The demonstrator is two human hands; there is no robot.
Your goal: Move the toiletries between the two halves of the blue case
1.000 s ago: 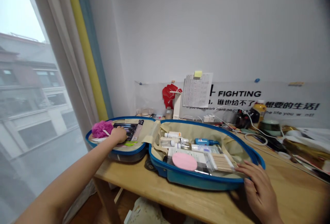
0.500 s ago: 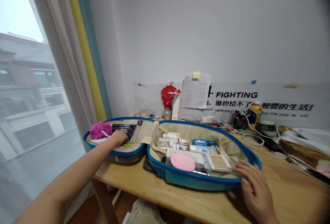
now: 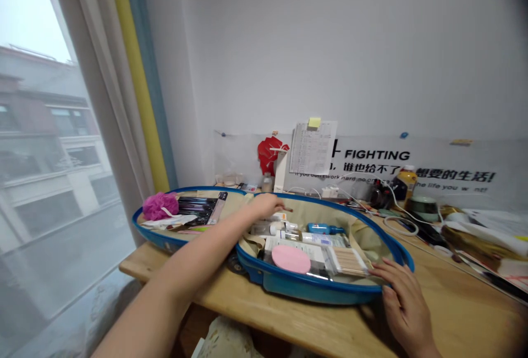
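A small blue hard-shell suitcase (image 3: 305, 291) lies spread apart on the wooden desk, both halves beige inside. Over the back edge of its right half, close to the hinge, hovers my left hand (image 3: 267, 205); its fingers reach out and nothing shows in them. Just under it are small bottles and a white tube (image 3: 280, 217). At the right end, my right hand (image 3: 406, 300) grips the suitcase rim, fingers over the edge and thumb outside. Near those fingers lies a pack of cotton swabs (image 3: 348, 260), with a pink oval pad (image 3: 291, 259) and a blue bottle (image 3: 325, 229) further left.
The left half holds a purple bath puff (image 3: 160, 206) and a pack of black brushes or pens (image 3: 198, 207). A white lamp (image 3: 280, 171) stands behind. Cables, a yellow-labelled bottle (image 3: 406, 182) and papers crowd the right. Window and curtain (image 3: 119, 99) are at left.
My left hand has left the black pack in the left half and moved right, over the right half's back edge. My right hand stays at the rim.
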